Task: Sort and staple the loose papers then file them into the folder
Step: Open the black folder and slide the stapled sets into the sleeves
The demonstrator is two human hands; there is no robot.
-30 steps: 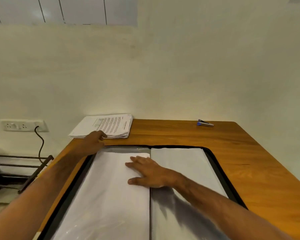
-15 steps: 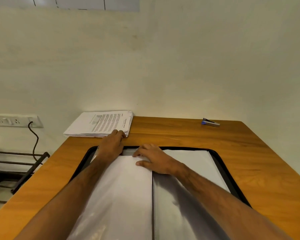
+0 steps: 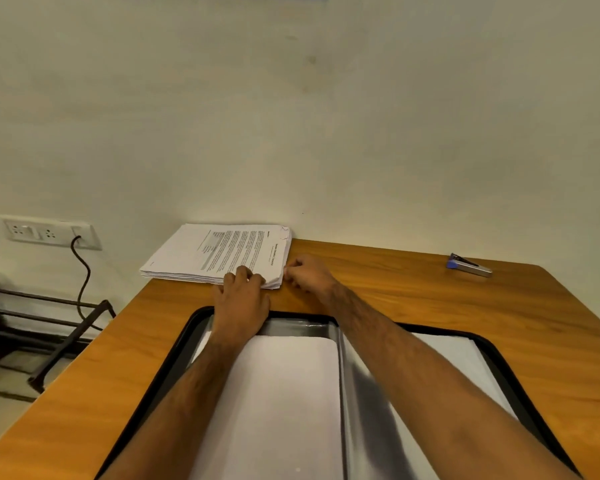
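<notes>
A wooden table (image 3: 413,306) with an orange-brown grain is set against a pale wall. An open folder (image 3: 492,355), black-edged and lined with clear sleeves, is laid on the near part of the table, and white sheets are seen inside its two halves. Beyond the folder's far left corner, a stack of printed papers (image 3: 219,254) is placed at the table's back edge, with part of the stack overhanging the table's left side. A stapler (image 3: 469,265), blue at one end and metal along its body, is found well beyond the folder's far right corner, near the wall.
</notes>
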